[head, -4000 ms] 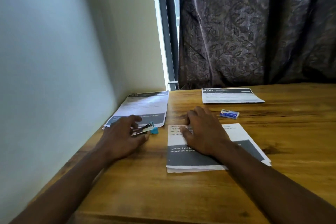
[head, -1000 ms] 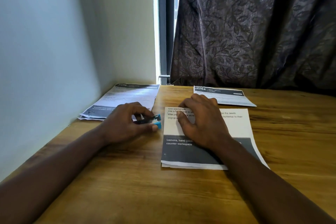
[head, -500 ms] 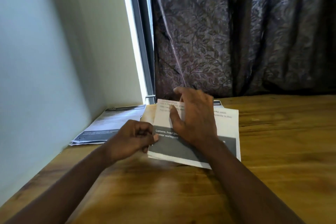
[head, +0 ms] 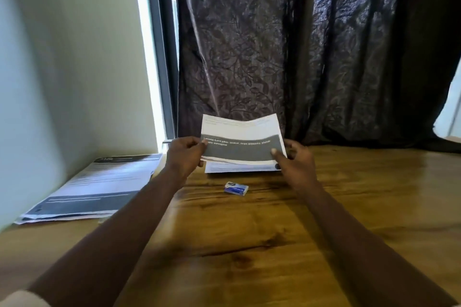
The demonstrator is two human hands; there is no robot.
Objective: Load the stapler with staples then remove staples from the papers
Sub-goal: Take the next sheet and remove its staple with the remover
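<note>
Papers lifted off table since earlier, sagging mid-sheet.

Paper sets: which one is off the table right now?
The set with the grey band, held up between the left hand and right hand. The left set and the far set lie flat on the table.

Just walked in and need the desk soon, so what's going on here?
A person is holding a stapled set of papers up off the wooden table, left hand on its left edge and right hand on its right. Another set lies on the table just under it, a third stack lies by the wall, and a small staple box sits nearer the person. No stapler is in view.
</note>
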